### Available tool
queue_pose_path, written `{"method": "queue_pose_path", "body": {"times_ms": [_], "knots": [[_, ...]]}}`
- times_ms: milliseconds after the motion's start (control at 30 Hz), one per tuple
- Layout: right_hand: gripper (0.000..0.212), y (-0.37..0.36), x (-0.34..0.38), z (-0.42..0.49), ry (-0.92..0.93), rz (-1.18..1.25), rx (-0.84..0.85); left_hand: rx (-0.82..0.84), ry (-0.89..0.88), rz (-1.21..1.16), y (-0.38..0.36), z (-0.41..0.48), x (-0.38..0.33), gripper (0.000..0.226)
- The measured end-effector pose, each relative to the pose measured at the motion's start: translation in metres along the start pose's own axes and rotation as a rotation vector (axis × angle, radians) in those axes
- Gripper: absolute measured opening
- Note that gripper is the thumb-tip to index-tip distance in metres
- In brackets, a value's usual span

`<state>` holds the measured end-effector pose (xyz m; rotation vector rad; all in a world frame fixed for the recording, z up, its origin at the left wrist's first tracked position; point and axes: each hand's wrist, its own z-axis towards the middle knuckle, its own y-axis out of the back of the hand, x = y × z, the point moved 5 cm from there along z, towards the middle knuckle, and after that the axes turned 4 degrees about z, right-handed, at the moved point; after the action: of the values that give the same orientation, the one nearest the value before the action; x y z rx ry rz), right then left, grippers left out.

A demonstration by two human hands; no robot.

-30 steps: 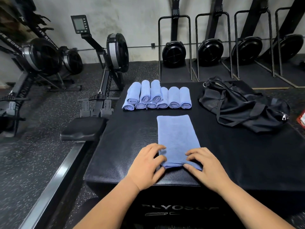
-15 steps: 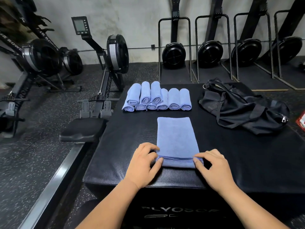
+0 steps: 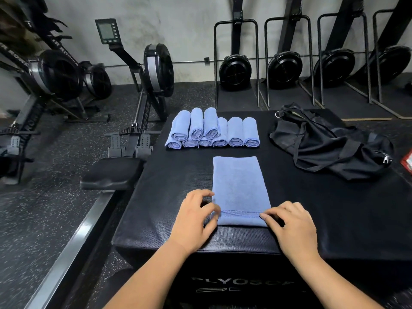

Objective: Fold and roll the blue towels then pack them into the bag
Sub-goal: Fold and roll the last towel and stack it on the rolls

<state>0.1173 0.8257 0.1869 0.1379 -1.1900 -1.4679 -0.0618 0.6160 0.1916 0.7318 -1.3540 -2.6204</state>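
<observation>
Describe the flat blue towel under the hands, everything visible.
The blue towel is a soft, terry-like cloth folded into a long narrow strip, flat on the black padded box top, running away from the person. Its far end lies smooth; its near end is turned over into a narrow roll with a stitched hem showing. The left hand pinches the roll's left end, the right hand its right end. It lies apart from the rolled towels beyond it.

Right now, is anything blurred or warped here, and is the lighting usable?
Head view: the left hand is motion-smeared at its fingertips, while the folded blue towel is sharp. Head view: the upright rowers lean outward, wide-angle distortion. Head view: dim, even light, no harsh glare; plyo box lettering is soft.
</observation>
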Motion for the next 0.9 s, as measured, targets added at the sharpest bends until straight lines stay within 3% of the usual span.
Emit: {"method": "queue_pose_path", "body": {"times_ms": [133,233,433,600,900], "knots": [[0.013,-0.002,-0.002,-0.002,0.020,-0.086,-0.028,-0.016,0.002,0.044,-0.001,-0.001,0.001,0.002],[0.032,-0.002,0.000,-0.002,0.073,-0.124,-0.029,-0.035,0.022,0.046,0.001,-0.001,0.002,0.002],[0.026,0.007,-0.013,0.000,0.180,-0.026,0.263,0.075,0.020,0.018,-0.002,0.000,0.002,0.030],[0.030,0.007,-0.020,0.003,0.066,0.054,0.263,0.068,0.079,-0.034,-0.002,0.000,0.007,0.026],[0.017,0.009,-0.028,0.009,-0.121,0.195,0.181,0.032,0.171,-0.109,-0.002,0.000,0.016,0.012]]}}
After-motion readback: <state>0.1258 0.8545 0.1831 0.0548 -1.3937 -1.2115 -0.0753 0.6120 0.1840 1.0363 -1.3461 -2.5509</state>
